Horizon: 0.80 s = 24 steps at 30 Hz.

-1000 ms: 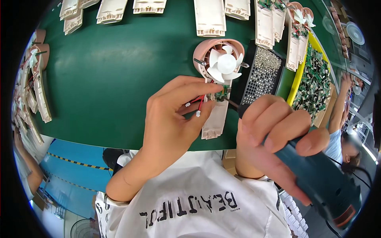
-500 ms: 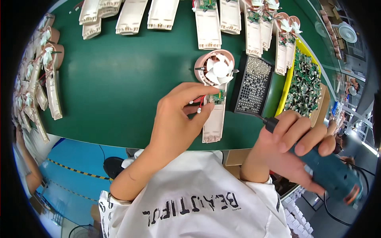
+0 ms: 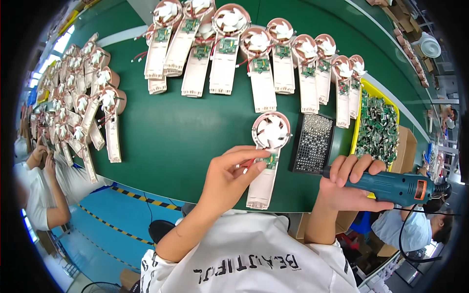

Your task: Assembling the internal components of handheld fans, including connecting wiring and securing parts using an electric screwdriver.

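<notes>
A pale pink handheld-fan half-shell (image 3: 259, 191) lies on the green table in front of me, its round end holding a white fan wheel (image 3: 271, 132). On its handle sits a small green circuit board (image 3: 271, 160) with red wires and white plugs. My left hand (image 3: 228, 177) is closed over the board, thumb and forefinger pinching at its edge beside the wires. Off to the right, my right hand (image 3: 349, 188) wraps round a dark teal electric screwdriver (image 3: 383, 184), held almost level. Its front end points at the black screw tray (image 3: 296, 163); the bit is hard to make out.
More fan half-shells (image 3: 227, 68) with boards stand in a row along the far side. Others crowd the left (image 3: 112, 136). A yellow bin (image 3: 355, 119) of circuit boards stands right of the tray. People work at far left and lower right; a cable trails from the screwdriver.
The view has tilted up, showing more of the far row. The screwdriver has swung from slanting down at its back end to nearly level. My left hand stays at the board.
</notes>
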{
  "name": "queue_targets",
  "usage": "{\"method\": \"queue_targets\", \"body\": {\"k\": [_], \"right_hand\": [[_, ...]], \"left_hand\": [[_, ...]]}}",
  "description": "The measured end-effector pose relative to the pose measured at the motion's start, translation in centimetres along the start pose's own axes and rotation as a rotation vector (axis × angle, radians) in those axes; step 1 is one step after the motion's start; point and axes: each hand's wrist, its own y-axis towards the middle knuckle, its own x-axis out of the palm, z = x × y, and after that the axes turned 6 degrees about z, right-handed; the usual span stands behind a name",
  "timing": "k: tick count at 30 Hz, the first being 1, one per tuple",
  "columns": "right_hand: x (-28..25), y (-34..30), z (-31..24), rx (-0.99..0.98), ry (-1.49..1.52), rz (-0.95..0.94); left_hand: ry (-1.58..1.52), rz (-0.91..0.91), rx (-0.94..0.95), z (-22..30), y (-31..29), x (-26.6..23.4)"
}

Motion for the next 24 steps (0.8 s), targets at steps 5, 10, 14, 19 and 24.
{"method": "queue_targets", "body": {"k": [5, 10, 14, 19, 24], "right_hand": [[0.0, 0.7, 0.0, -0.058, -0.012, 0.117], [0.9, 0.9, 0.0, -0.081, -0.012, 0.226], [0.5, 0.6, 0.3, -0.072, -0.008, 0.238], [0.4, 0.5, 0.3, -0.036, -0.052, 0.322], [0.6, 0.5, 0.6, -0.068, -0.068, 0.316]], "left_hand": [[0.116, -0.037, 0.270, 5.0, 3.4, -0.4], [0.071, 0.049, 0.279, 8.1, 13.3, -0.2], [0.120, 0.123, 0.269, 8.1, 16.2, 0.7], [0.172, 0.150, 0.234, 8.9, 16.1, 1.3], [0.119, 0.109, 0.251, 8.7, 16.7, 2.4]]}}
